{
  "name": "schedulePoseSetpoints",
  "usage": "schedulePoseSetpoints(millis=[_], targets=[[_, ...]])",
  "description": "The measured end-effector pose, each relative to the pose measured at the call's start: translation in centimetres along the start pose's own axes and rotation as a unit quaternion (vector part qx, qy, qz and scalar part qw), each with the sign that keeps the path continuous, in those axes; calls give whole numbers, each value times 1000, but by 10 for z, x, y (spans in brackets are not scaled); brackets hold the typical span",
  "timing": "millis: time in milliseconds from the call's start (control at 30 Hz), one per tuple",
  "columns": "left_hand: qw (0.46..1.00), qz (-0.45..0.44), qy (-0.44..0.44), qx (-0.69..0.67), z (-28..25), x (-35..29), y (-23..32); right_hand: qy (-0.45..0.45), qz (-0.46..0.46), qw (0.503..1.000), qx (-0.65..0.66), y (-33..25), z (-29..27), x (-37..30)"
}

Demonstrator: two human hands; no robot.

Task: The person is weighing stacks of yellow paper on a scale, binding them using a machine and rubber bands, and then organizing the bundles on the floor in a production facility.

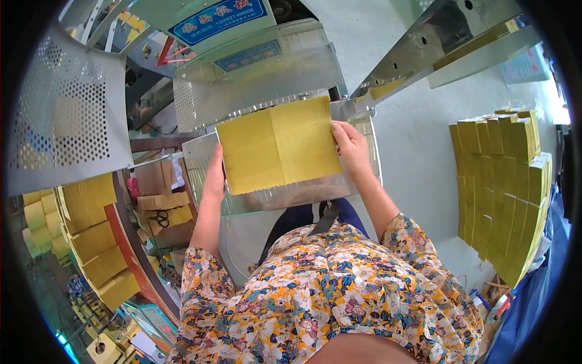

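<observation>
A yellow paper stack point(279, 145) with a crease down its middle spans my two hands, over a shiny metal tray point(267, 203) at the front of a machine. My left hand point(213, 173) holds the left edge; its thumb side shows, and the other fingers are mostly hidden. At the right edge, my right hand point(353, 148) grips the paper near its upper corner with bent fingers. The far edge lies close to a clear, perforated guard point(260, 85). How many sheets there are cannot be made out.
Bundles of yellow paper point(500, 182) stand piled on the floor at right. More yellow stacks point(97, 242) fill a rack at left. A perforated metal panel point(60, 103) rises at far left, and a slanting metal beam point(424, 48) crosses the upper right. Scissors point(160, 218) lie at left.
</observation>
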State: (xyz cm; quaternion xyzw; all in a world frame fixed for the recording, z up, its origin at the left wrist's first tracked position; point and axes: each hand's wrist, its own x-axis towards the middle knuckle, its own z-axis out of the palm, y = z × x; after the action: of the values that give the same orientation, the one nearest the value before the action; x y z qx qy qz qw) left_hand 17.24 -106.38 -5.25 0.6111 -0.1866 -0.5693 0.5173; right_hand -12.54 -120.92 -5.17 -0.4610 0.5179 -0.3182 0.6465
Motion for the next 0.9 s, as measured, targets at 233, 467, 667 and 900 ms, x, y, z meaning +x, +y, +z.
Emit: schedulePoseSetpoints(millis=[233,467,667,900], targets=[[997,51,62,11,-2,2,-20,-11,-50,999,17,12,6,4],[995,56,76,-38,13,7,-24,-23,-5,994,111,12,9,-3],[970,57,-3,-236,22,0,-27,-22,-23,984,178,10,21,-13],[963,79,12,-258,40,11,-14,-44,-15,966,255,1,45,-8]])
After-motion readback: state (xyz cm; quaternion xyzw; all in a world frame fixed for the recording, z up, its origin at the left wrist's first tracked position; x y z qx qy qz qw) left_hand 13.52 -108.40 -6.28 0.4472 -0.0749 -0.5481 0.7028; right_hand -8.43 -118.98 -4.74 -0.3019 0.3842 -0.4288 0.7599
